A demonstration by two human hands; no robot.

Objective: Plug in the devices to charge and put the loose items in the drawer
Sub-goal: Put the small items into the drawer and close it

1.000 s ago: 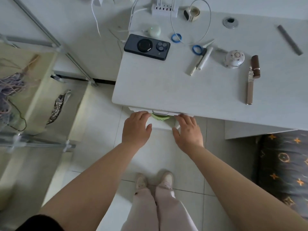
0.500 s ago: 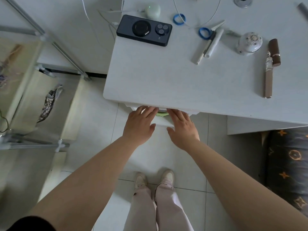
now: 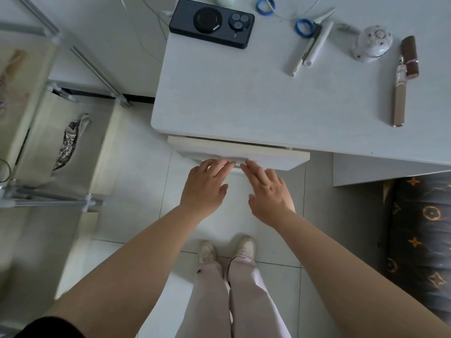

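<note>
Together, two hands, left [image 3: 204,189] and right [image 3: 268,191], press straight fingers against one drawer [image 3: 268,157].

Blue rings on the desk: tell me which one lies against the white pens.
The right-hand blue ring, touching the white pens; the other blue ring lies apart, nearer the phone.

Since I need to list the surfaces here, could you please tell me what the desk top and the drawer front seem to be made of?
The desk top looks like white laminated board, matt, with faint streaky grain and rounded corners. The drawer front seems the same pale board: a flat panel with a square-cut edge and no visible handle. Solid wood cannot be ruled out.
</note>
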